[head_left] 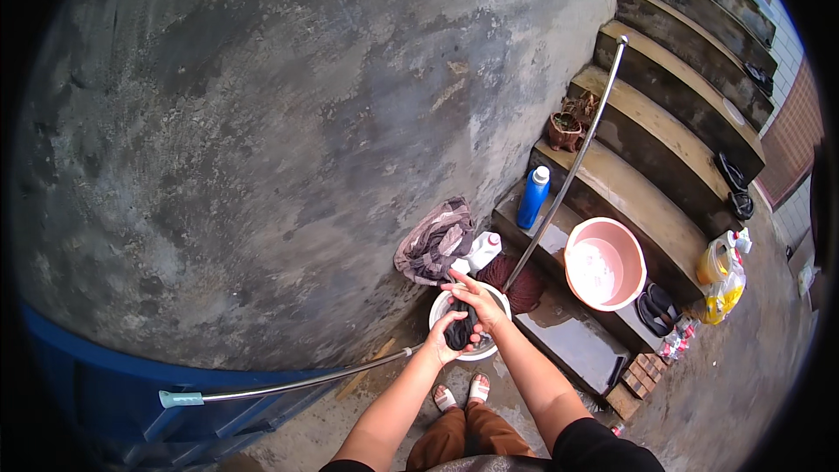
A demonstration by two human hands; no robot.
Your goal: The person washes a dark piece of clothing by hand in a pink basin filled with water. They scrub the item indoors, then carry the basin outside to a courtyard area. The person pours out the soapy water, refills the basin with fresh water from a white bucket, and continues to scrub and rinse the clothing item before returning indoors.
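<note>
A blue barrel [105, 393] stands at the lower left, a thin metal pipe [297, 382] running across it toward a rough grey concrete wall [262, 122]. The left hand [443, 336] and right hand [476, 297] are both closed tight around a dark wet cloth [461, 329] over a round white basin [472, 319] on the wet ground. Further right, a pink basin [605, 264] sits on the lowest concrete steps [647, 201].
</note>
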